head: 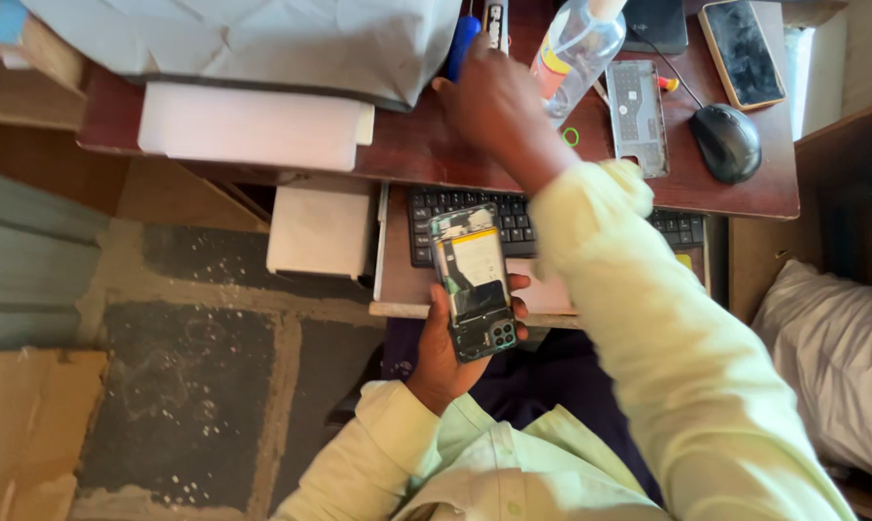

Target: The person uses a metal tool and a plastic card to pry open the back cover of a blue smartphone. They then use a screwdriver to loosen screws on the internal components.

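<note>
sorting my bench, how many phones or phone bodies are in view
3: an opened phone with exposed battery in the left hand; a grey phone back frame beside the clear bottle; a dark-screened phone at the desk's far corner. More may be hidden.

The left hand (443,352) sits low and close to the body, palm up, fingers curled shut around what it holds, wrist bent slightly back in a pale yellow sleeve. The right arm stretches forward and up, its hand (494,111) reaching away with the back showing, fingers hidden from view
</note>
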